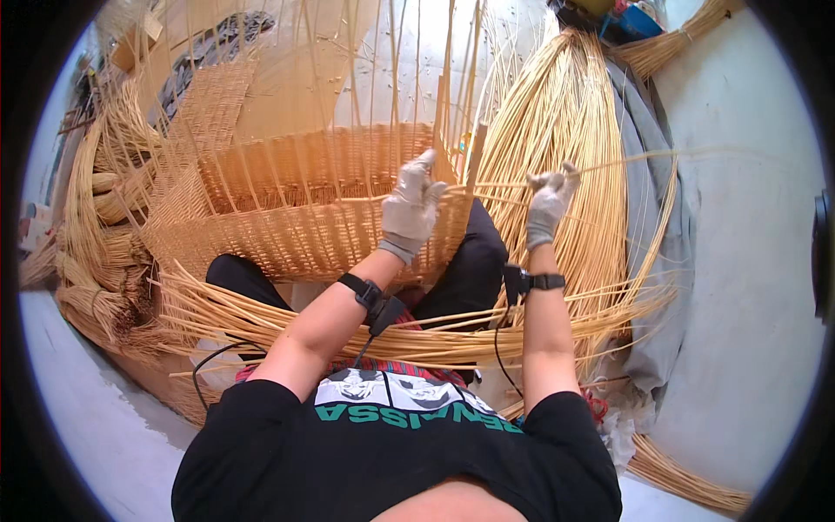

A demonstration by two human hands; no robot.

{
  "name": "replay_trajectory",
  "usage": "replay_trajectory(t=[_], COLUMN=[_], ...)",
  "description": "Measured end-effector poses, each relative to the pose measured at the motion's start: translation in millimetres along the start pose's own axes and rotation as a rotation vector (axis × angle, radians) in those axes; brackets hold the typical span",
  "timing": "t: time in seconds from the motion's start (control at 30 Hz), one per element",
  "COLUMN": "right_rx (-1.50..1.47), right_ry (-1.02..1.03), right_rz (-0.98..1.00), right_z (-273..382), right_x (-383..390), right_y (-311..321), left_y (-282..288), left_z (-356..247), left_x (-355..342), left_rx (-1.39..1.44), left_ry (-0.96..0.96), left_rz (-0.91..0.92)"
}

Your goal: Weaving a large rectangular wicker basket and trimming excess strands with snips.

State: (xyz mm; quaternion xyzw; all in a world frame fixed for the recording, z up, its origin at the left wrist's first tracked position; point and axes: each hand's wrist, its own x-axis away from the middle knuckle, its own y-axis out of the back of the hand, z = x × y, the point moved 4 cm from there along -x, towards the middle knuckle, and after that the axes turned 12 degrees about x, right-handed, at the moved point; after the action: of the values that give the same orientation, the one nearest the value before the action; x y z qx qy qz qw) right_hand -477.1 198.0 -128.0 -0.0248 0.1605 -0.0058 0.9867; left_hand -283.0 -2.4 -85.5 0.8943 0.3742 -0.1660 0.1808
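Observation:
A large rectangular woven wicker basket (296, 244) stands in front of me, its upright stakes rising from the walls. At its near right corner, my left hand (410, 204), in a pale work glove, is closed on a long thin wicker rod (491, 184) at the top of the near wall. The rod runs on to the right past a flat wooden upright (476, 157). My right hand (549, 204), also gloved, is apart from the basket with its fingers curled around the rod. A blurred rod end stretches beyond it to the right. Exact finger contact is partly hidden.
A big bundle of peeled rods (565, 113) lies to the right on a grey cloth (657, 296). Loose rods (409, 344) lie across my lap. More bundles (96, 261) are stacked at the left, and a woven panel (209, 104) stands behind the basket.

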Motion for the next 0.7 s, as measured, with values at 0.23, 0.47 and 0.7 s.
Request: replay_trajectory(t=[0.23, 0.47, 0.7], right_rx=[-0.058, 0.315, 0.498], right_ry=[-0.138, 0.462, 0.309], right_rz=[0.167, 0.300, 0.453], right_z=[28, 124, 92], right_x=[-19, 139, 45], right_y=[-11, -103, -82], left_y=[-41, -47, 8], left_z=[6, 28, 43], left_x=[-3, 5, 1], left_rx=[-0.425, -0.328, 0.879], left_ry=[-0.005, 0.132, 0.312], left_rz=[0.427, 0.368, -0.072])
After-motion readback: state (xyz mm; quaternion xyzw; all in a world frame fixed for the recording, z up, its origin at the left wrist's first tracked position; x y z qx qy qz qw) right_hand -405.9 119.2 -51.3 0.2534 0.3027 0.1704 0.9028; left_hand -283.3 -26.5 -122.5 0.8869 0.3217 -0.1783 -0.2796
